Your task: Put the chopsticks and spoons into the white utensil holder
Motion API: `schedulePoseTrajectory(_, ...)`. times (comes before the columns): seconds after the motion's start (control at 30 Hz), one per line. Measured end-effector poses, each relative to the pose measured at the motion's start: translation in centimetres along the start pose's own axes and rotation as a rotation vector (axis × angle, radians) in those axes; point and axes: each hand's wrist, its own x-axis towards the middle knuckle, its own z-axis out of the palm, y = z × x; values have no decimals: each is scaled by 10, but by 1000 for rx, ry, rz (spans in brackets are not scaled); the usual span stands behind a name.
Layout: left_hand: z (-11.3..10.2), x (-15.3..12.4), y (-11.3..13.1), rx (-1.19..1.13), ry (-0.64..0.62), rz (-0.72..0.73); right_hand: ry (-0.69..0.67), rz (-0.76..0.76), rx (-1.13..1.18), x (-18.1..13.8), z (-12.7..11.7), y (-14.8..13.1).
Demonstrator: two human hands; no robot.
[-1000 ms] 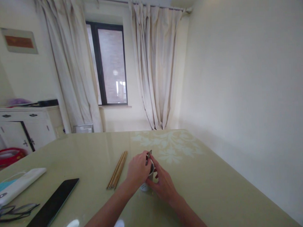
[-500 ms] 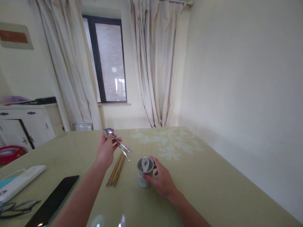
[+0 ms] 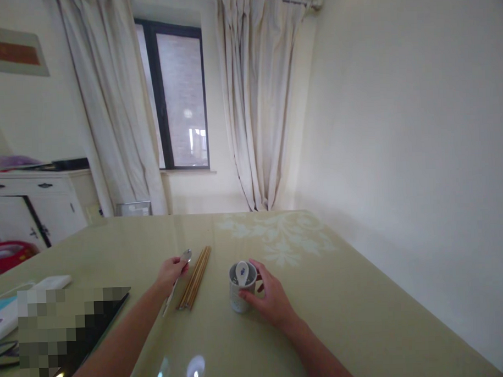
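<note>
My left hand is closed around metal spoons, low over the table on the left of the chopsticks. The spoon bowls point away from me and their handles slant back under the hand; how many there are is hidden. Several wooden chopsticks lie side by side on the table, between my two hands. My right hand grips the right side of a grey-white utensil holder with small holes, which stands upright. Inside it leans a white ceramic spoon with a blue mark, bowl up.
Left of my left forearm lies a phone, partly blurred out. A white device and dark-framed glasses lie at the far left. The glass-topped table runs to the wall at the right.
My left hand has come down and back toward me with the metal spoons, from above the chopsticks' far end to the table on their left. The spoons' handles now point toward me. My right hand stays put.
</note>
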Motion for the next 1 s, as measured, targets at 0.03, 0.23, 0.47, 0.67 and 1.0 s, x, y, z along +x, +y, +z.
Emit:
schedulePoseTrajectory(0.03,1,3,-2,55,17,7,-5,1,-1,0,0,0)
schedulePoseTrajectory(0.23,8,8,-7,348,79,71,-7,-14,7,-1,-1,0)
schedulePoseTrajectory(0.47,14,-17,14,476,61,274,-7,-8,2,0,0,-2)
schedulePoseTrajectory(0.67,49,-78,64,382,-290,666,-5,-29,-5,0,0,0)
schedulePoseTrajectory(1.0,62,-117,95,704,-307,891,6,-46,2,0,1,4)
